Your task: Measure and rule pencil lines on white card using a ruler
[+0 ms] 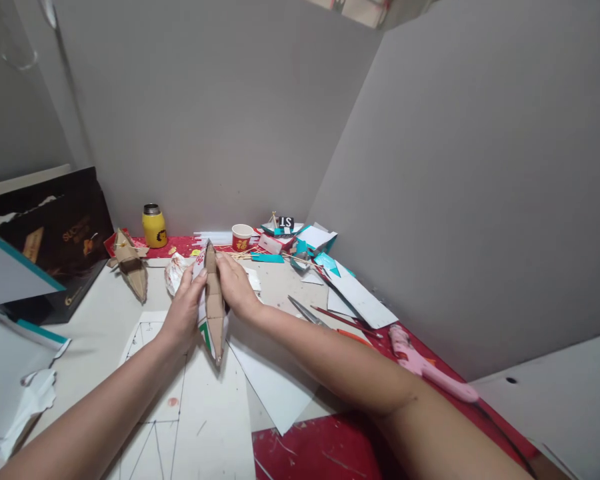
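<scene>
A narrow cardboard boat [214, 300], pointed at both ends, is held upright along its length between my two hands. Brown cardboard shows inside it, and its left outer side is white with red and green print. My left hand [184, 301] grips the left side, thumb on the edge. On the opposite side, my right hand [236, 283] presses against the boat with its fingers near the upper part. Below lies a white sheet [155, 373] with drawn lines. A second cardboard boat [131, 265] rests on the table to the left.
Scissors [307, 312], a pencil [343, 318] and a pink glue gun [430, 370] lie to the right. Behind stand a yellow bottle [154, 228] and a paper cup [242, 237], beside teal-and-white scraps [325, 263]. A dark box [55, 243] leans at left.
</scene>
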`<state>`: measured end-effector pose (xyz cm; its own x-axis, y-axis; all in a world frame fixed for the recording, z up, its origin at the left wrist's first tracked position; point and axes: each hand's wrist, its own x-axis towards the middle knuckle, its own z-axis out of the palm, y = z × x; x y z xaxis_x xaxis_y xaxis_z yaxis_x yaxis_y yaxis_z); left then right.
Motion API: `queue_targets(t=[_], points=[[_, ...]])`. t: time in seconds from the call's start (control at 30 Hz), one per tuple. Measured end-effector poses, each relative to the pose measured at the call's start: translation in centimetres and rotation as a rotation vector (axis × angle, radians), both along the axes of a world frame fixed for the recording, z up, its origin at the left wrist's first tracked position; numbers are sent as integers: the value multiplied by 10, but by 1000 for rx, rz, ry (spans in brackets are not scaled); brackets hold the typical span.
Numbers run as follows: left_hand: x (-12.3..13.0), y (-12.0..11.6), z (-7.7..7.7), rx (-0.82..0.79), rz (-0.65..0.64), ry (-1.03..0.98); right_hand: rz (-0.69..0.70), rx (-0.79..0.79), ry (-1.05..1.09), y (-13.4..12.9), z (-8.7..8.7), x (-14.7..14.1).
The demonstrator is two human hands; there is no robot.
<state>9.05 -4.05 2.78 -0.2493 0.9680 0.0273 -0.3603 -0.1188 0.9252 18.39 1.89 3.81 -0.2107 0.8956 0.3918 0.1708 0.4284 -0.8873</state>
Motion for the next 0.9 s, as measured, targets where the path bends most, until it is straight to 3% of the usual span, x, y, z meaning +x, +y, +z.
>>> queue_targets(t=[0.37, 0.6, 0.9], points=[[7, -3, 16, -155, -161, -312, -26, -12, 12, -5, 3, 1], [7, -5, 11, -188, -133, -398, -18, 9, 33, -8, 2, -2], [2, -11, 27, -201, -284, -439, 73, -47, 51, -7, 11, 11]])
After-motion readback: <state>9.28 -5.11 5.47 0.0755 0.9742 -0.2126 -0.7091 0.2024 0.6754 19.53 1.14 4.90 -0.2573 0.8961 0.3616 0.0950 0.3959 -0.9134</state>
